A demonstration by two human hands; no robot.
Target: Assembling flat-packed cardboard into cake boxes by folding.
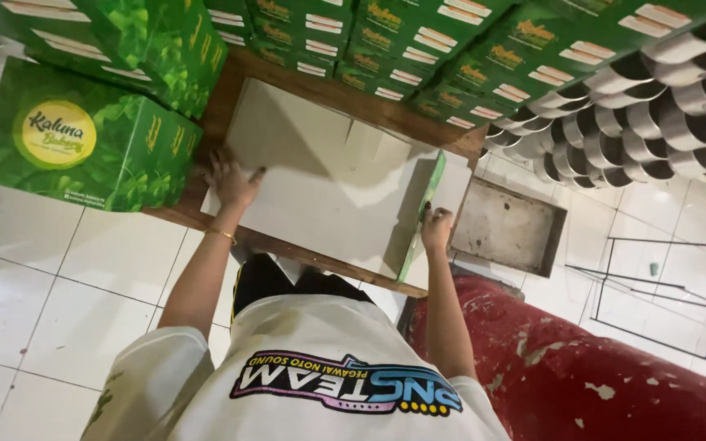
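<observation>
Pressing down on the flat cardboard sheet [320,188], your left hand [233,181] lies open with fingers spread near the sheet's left edge, palm against the pale inner face. A thin gold bracelet [221,235] circles that wrist. Your right hand [436,227] is closed on the sheet's right flap [421,219], pinching the raised edge so the green printed outer side shows as a narrow strip standing up from the surface.

The sheet is an unfolded box blank, grey-white inside, lying on a wooden table [206,214] whose brown rim shows along the near and left sides. It sits in the middle of the table, between your two arms, with creases visible across its far half.

To the left, touching the table's edge, stands a made-up green box [83,143] with a round yellow label. More green boxes [418,45] are stacked in rows along the far side, just beyond the sheet. At far right, a mass of grey and white paper cups [655,106], nested in rows, lies on its side.

On the white tiled floor [67,278] to the right lies a shallow grey tray [507,227], and further right a thin black wire frame [663,294]. Near right, a red surface with chipped paint [582,367] fills the corner beside your white printed shirt [320,376].
</observation>
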